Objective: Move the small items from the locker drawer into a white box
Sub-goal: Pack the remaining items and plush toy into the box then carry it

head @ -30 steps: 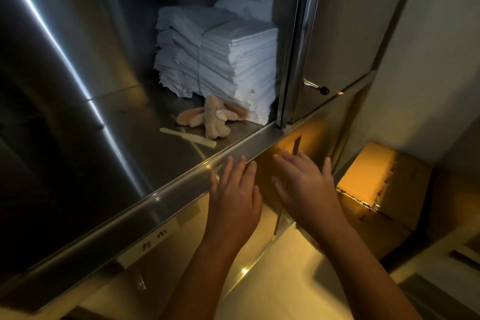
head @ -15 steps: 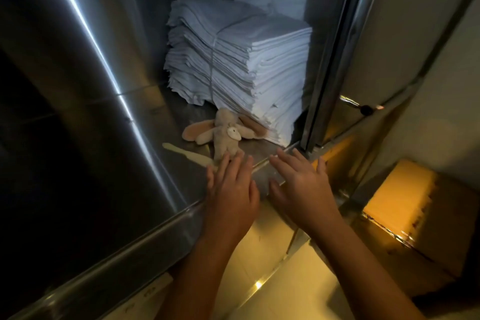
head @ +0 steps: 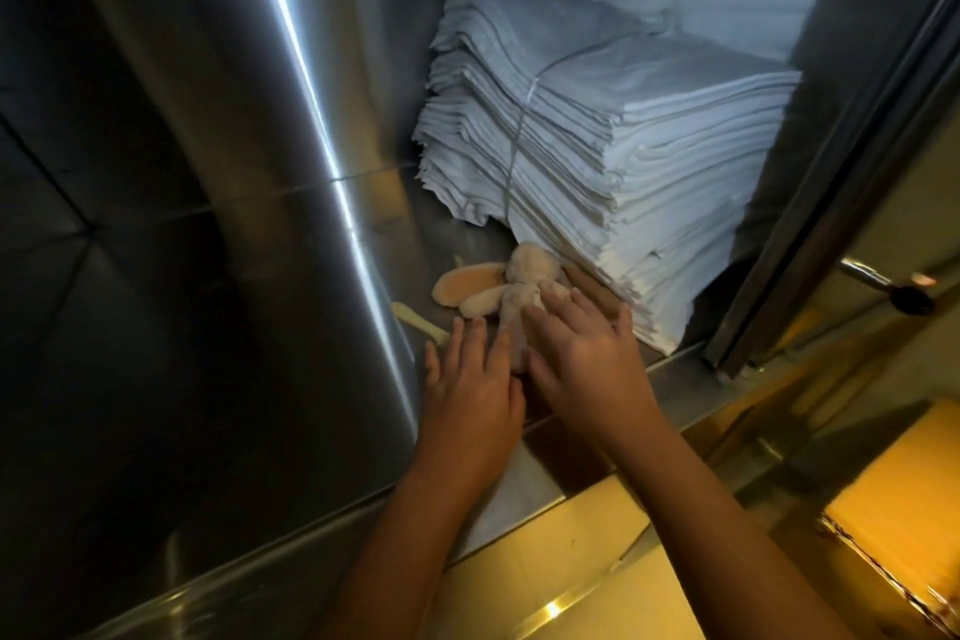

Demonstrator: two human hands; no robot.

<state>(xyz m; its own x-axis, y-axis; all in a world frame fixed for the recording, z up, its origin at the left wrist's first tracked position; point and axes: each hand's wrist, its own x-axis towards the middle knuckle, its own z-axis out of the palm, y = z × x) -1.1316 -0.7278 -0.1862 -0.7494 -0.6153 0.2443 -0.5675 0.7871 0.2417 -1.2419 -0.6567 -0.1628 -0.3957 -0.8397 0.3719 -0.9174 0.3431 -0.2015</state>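
The locker (head: 218, 203) is big, made of shiny metal, and open at the front. Deep inside it sits a tall stack (head: 613, 172) of folded white cloths, tied with a thin string. The stack is the biggest thing in there. Right in front of the stack lies a small soft bunny (head: 511, 283) with long floppy ears, touching the stack's bottom edge. A little pale stick (head: 418, 322) lies on the locker floor, out to the left of the stack and just beside the bunny's ear.

Both hands reach in toward the stack. The right hand (head: 584, 361) is flat, with fingers spread apart, lying on top of the bunny's body. The left hand (head: 470, 382) is flat too, fingers apart, just beside the bunny and near the stick's end.
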